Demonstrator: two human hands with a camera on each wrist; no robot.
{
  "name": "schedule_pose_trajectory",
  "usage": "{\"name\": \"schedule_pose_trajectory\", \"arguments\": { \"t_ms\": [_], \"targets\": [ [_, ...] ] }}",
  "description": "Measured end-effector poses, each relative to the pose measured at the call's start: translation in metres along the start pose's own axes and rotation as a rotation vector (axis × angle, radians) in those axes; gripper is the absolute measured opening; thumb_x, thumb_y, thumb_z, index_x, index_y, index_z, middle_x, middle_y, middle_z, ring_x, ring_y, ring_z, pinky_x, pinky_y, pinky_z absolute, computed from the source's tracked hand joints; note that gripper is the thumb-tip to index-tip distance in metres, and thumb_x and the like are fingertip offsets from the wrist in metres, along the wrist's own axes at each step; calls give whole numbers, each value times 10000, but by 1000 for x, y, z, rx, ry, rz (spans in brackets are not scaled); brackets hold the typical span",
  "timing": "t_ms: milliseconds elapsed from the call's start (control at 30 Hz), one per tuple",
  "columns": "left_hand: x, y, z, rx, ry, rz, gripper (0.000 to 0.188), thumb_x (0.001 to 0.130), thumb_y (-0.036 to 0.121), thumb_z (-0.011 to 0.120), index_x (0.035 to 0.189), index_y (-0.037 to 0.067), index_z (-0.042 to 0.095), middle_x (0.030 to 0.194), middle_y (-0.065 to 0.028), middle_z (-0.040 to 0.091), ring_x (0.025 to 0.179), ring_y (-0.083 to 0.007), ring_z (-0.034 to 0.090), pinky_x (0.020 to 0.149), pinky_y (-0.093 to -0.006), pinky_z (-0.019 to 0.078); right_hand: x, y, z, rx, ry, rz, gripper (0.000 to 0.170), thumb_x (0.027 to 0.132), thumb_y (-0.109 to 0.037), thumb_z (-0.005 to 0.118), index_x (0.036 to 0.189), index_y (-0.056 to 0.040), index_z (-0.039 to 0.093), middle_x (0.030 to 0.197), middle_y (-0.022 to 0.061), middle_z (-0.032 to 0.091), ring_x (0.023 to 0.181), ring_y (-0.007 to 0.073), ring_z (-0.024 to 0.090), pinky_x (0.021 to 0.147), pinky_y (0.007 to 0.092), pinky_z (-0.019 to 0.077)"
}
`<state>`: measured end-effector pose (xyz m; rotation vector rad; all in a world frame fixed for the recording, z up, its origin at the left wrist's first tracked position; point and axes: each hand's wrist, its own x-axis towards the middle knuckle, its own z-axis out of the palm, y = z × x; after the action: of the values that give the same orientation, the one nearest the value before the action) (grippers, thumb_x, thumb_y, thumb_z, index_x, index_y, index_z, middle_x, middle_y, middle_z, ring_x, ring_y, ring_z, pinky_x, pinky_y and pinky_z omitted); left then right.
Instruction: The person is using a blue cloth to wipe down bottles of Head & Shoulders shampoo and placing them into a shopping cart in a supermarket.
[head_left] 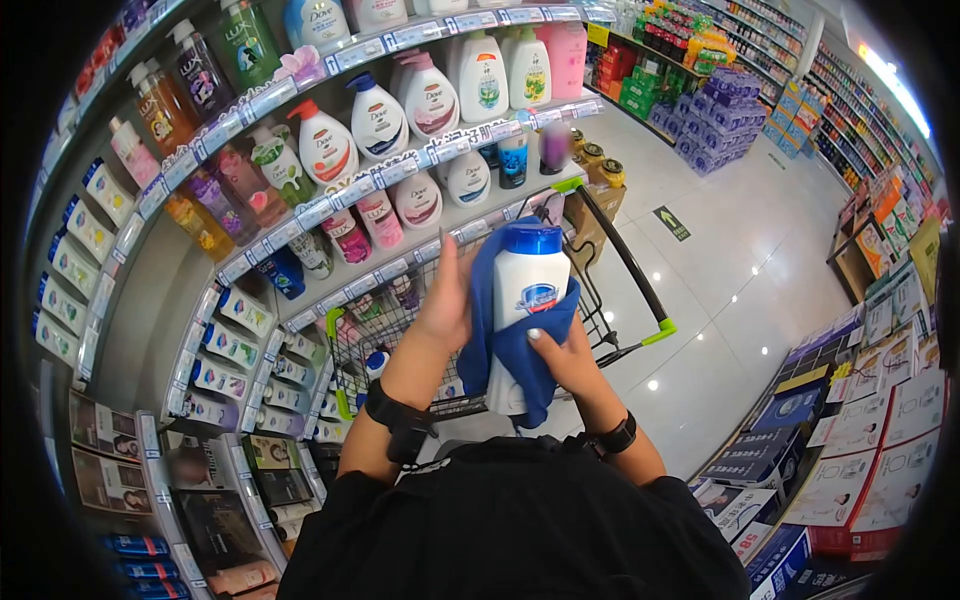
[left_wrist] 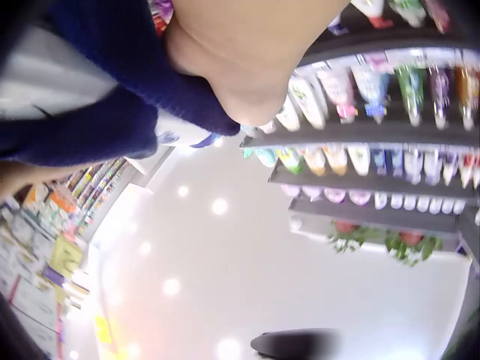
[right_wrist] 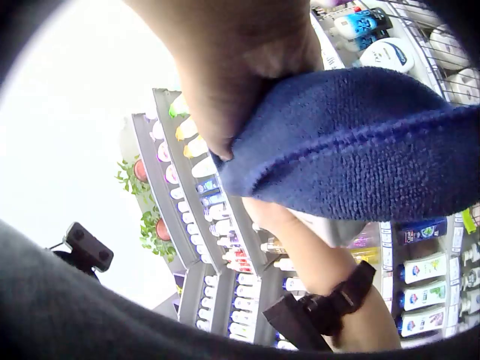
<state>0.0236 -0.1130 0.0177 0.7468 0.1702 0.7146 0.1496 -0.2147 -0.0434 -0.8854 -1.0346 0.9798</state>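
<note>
partly inside blue cloth (head_left: 528, 348), capped white bottle (head_left: 528, 275)

Pump bottles (head_left: 378, 122) line shelves (head_left: 400, 170); purple packs (head_left: 716, 118) stand stacked.

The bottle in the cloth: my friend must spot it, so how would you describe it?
Find the shopping cart beside the shelves. Near it, the right hand holds a blue cloth. The bottle is white and blue-capped, the only one partly wrapped in cloth.
</note>
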Motion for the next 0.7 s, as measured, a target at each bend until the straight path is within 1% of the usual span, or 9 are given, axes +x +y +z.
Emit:
{"name": "schedule_pose_trajectory", "arguments": {
  "t_ms": [33, 133, 167, 267, 300, 400, 533, 567, 700],
  "targets": [
    [-1, 2, -5, -118, -129, -69, 535, 927, 433, 312, 1248, 18, 415, 1206, -113, 502, 1100, -219, 491, 962, -336, 364, -1, 6, -10, 35, -71, -7, 566, 806, -100, 574, 1280, 7, 283, 1178, 94, 461, 1086, 164, 445, 935, 322, 355],
    [-5, -15, 0, 137, 108, 24, 539, 914, 438, 349, 1263, 30, 400, 1196, -110, 511, 1093, -220, 496, 956, -329, 368, -1, 7, -13, 177, -112, -7, 535, 822, -114, 551, 1276, 6, 295, 1181, 95, 459, 1085, 161, 442, 937, 316, 350],
    [-4, -19, -11, 108, 73, -2, 510, 907, 382, 413, 1284, 40, 375, 1214, -106, 490, 1104, -199, 481, 946, -313, 373, -2, 8, -10, 107, -64, 2, 568, 819, -254, 568, 1264, -3, 319, 1171, 106, 477, 1069, 198, 471, 926, 340, 369],
    [-7, -21, -7, 266, -101, 131, 485, 908, 307, 450, 1302, 45, 346, 1243, -96, 453, 1114, -171, 458, 945, -292, 361, 0, 8, -9, 152, -26, 121, 463, 839, -110, 536, 1241, 1, 335, 1137, 86, 490, 1049, 150, 468, 909, 304, 374],
    [-6, -20, -9, 228, -71, 63, 482, 904, 254, 471, 1309, 36, 325, 1249, -78, 433, 1107, -148, 444, 949, -282, 345, 1, 4, -5, 127, -1, 89, 439, 838, -94, 541, 1223, 0, 351, 1117, 86, 506, 1029, 148, 485, 892, 298, 389],
    [-1, -20, -8, 295, 0, 51, 457, 910, 267, 462, 1288, 35, 351, 1215, -75, 458, 1091, -146, 451, 937, -281, 352, 2, 4, 0, -95, 28, 2, 441, 828, -83, 556, 1213, 3, 358, 1119, 91, 505, 1024, 150, 491, 881, 297, 400],
    [6, -21, -1, 461, 97, 136, 385, 908, 260, 475, 1209, 24, 435, 1105, -58, 521, 1003, -120, 483, 864, -255, 390, 4, 12, -2, -340, 75, -84, 461, 789, -90, 606, 1174, 19, 377, 1027, 124, 571, 937, 178, 561, 821, 304, 440],
    [7, -21, -1, 506, 101, 158, 366, 906, 259, 479, 1183, 20, 458, 1074, -53, 536, 973, -113, 493, 842, -246, 399, 4, 15, -2, -411, 93, -132, 484, 768, -112, 627, 1160, 28, 380, 979, 148, 595, 900, 215, 591, 798, 316, 451],
    [10, -17, 3, 606, 161, 162, 315, 898, 246, 499, 1103, 8, 521, 977, -32, 568, 874, -89, 511, 780, -224, 414, 3, 1, 3, -576, 98, -170, 519, 757, -136, 630, 1169, 37, 364, 953, 173, 603, 886, 271, 606, 786, 335, 456]
  ]
}}
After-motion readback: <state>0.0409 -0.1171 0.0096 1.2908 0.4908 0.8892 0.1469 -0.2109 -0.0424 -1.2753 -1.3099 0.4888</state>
